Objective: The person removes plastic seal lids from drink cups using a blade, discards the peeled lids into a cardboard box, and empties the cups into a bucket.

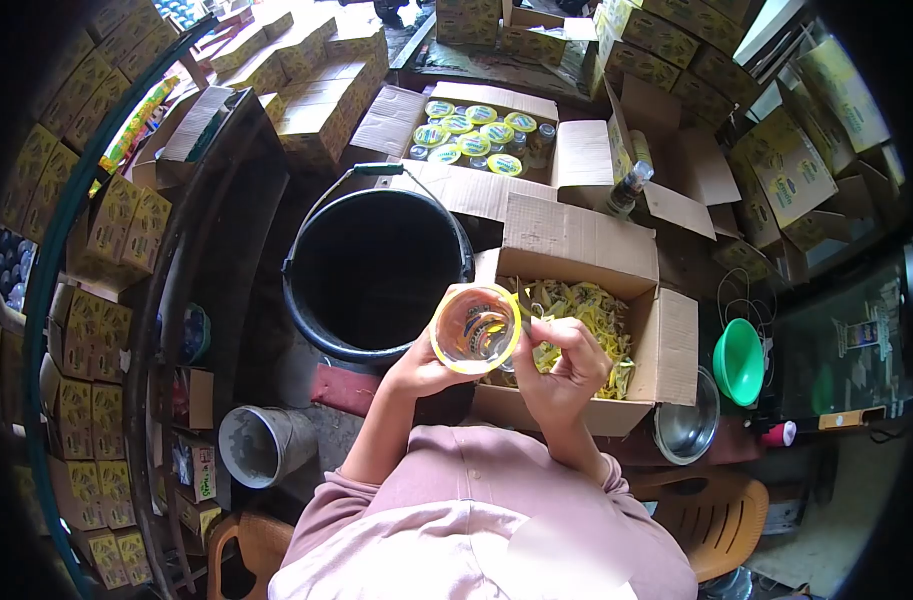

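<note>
My left hand (416, 362) is wrapped round a clear plastic cup (476, 345) with a yellow rim, its open mouth turned up towards me. My right hand (564, 372) is closed in a pinch at the cup's right edge, beside a thin yellow strip (516, 299) at the rim. What lies between its fingertips is too small to make out. Beneath the hands stands an open cardboard box (576, 240) holding many yellow scraps (601, 330), partly hidden by my right hand.
A black bucket (294, 300) with a raised handle stands left of the box. Behind is a carton (516, 97) of yellow-lidded cups (473, 143). A bottle (628, 190), green bowl (738, 362) and metal bowl (691, 440) are at right. A grey pail (294, 440) stands lower left.
</note>
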Demonstrator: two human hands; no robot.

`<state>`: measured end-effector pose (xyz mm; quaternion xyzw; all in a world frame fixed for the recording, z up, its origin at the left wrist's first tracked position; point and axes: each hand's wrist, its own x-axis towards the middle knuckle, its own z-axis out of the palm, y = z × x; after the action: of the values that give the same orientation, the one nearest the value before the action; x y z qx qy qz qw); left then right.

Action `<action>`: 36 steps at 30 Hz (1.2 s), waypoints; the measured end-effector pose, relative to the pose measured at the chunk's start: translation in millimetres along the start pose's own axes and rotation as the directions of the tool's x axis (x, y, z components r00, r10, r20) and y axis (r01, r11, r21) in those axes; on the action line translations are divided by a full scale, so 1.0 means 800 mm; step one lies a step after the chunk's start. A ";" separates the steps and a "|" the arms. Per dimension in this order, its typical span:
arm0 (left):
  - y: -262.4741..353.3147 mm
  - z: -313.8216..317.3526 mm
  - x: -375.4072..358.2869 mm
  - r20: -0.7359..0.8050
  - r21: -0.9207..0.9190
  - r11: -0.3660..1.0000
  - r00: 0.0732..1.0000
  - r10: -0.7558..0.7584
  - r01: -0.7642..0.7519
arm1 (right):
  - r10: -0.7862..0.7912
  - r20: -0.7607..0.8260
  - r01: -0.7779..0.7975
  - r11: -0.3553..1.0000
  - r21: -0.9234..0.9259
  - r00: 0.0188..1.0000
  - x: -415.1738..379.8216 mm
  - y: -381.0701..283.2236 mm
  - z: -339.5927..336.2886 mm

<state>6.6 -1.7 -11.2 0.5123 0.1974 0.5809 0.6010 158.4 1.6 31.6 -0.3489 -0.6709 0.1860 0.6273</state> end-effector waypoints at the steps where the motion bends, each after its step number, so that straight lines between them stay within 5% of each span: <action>1: -0.001 -0.001 0.000 0.024 0.025 1.000 1.000 0.008 -0.009 | -0.003 0.001 0.003 1.000 -0.003 1.000 0.000 0.000 0.000; 23: -0.007 -0.011 0.000 0.156 0.158 0.986 0.985 -0.071 0.047 | -0.047 -0.007 0.047 0.997 -0.067 0.999 0.002 0.011 -0.009; 29: -0.010 0.003 0.005 0.007 0.038 0.990 0.991 -0.136 0.135 | -0.028 -0.074 0.025 0.999 -0.032 0.997 0.005 0.010 -0.010; 36: -0.006 -0.001 0.014 0.113 -0.019 0.998 0.992 -0.056 0.058 | -0.015 -0.056 0.012 0.998 -0.061 0.998 -0.004 0.008 -0.021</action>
<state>11.5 9.6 -11.6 0.5316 0.1711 0.5358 0.6332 175.8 1.0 27.5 -0.3683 -0.6605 0.1514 0.6366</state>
